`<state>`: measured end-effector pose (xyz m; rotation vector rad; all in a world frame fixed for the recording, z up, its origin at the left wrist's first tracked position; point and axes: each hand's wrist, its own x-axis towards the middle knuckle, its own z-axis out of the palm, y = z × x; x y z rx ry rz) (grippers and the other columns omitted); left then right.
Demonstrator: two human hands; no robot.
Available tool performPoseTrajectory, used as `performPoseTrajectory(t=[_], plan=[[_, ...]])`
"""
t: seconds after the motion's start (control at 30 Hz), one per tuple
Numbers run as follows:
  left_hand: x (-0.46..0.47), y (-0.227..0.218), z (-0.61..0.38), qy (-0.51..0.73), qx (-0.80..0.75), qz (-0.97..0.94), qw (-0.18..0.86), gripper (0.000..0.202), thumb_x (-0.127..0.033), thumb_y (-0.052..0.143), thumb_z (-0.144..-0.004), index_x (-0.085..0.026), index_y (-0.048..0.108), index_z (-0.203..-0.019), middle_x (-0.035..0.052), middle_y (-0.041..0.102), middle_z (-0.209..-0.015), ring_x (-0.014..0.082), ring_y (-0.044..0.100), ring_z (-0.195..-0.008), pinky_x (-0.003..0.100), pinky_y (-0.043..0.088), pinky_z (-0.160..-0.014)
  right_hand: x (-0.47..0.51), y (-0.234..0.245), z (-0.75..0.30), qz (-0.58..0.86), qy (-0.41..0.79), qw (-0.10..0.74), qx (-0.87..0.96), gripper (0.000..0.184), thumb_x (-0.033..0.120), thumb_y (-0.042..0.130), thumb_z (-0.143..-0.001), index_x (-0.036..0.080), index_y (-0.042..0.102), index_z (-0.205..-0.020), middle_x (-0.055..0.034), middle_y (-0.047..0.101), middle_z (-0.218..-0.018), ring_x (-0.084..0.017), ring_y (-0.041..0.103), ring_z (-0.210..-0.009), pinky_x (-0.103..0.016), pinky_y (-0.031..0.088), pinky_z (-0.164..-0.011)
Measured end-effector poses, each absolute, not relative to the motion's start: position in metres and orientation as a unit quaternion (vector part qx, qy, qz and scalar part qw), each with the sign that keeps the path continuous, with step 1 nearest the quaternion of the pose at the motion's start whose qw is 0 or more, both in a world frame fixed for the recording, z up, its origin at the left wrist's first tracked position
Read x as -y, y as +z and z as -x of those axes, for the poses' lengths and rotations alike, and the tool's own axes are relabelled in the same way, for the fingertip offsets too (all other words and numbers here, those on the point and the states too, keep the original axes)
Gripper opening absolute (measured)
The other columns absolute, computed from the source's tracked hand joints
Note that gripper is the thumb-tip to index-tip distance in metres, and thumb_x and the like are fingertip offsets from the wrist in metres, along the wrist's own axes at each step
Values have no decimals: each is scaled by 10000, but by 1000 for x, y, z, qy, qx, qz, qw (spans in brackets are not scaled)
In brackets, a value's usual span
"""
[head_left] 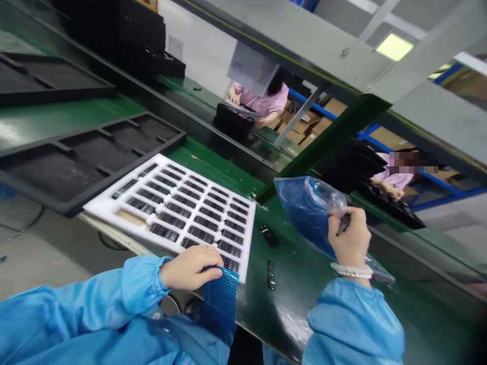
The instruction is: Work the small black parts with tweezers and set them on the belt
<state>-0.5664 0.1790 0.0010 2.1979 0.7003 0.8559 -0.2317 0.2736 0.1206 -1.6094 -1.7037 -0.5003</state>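
Observation:
My left hand [192,266] is closed at the front edge of the white foam tray, its thumb pressing on a translucent blue plastic piece with a grid-like texture [222,294] that hangs over the table edge. My right hand [352,235], a white bracelet at its wrist, pinches a translucent blue plastic bag [304,205] above the green table. A small dark object [344,223] shows at the right fingers; I cannot make out its kind. Rows of dark slotted parts [165,232] fill most pockets of the foam tray [246,248].
Two small black parts [269,235] [271,275] lie on the green table [281,309] between my hands. Black compartment trays [76,172] are on the left. A dark green post [323,144] rises beyond the tray. Two people in pink [266,104] [395,177] work across the line.

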Motion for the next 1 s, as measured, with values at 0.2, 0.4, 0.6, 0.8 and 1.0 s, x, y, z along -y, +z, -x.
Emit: performPoseTrajectory(t=[0.2, 0.4, 0.6, 0.8, 1.0], plan=[[-176, 1, 573, 343, -246, -834, 355, 490, -476, 241, -977, -143, 582, -864, 74, 636, -831, 155, 580, -792, 271, 442, -789, -323, 113, 344, 513, -159, 396, 745, 120, 204, 388, -775, 218, 488, -839, -29, 558, -744, -178, 555, -676, -313, 454, -674], [-171, 4, 587, 315, -238, -848, 355, 388, -373, 307, -982, -137, 591, -861, 69, 628, -817, 146, 570, -770, 245, 443, -747, -337, 69, 425, 459, 12, 251, 852, 114, 184, 440, -800, 221, 517, -877, -49, 614, -849, -201, 588, -821, -352, 473, -788], [-169, 8, 592, 280, -296, -856, 320, 330, -328, 359, -979, -139, 619, -901, 41, 621, -819, 130, 565, -749, 224, 425, -705, -269, 92, 356, 500, 79, 376, 776, 218, 361, 579, -819, 227, 469, -951, -54, 637, -1048, -183, 631, -958, -353, 494, -832], [-165, 8, 562, 242, -245, -883, 319, 282, -309, 390, -975, -166, 629, -1022, 36, 652, -932, 147, 597, -856, 245, 433, -788, -156, 44, 269, 742, -12, 335, 581, 278, 457, 591, -771, 227, 475, -878, -56, 658, -836, -214, 629, -772, -372, 480, -727], [-162, 3, 521, 212, -232, -904, 288, 298, -349, 425, -959, -176, 600, -1126, 53, 666, -1005, 181, 626, -909, 280, 459, -815, -127, -35, 281, 755, 28, 298, 584, 295, 443, 583, -780, 224, 476, -947, -133, 620, -1031, -288, 555, -971, -454, 443, -831]])
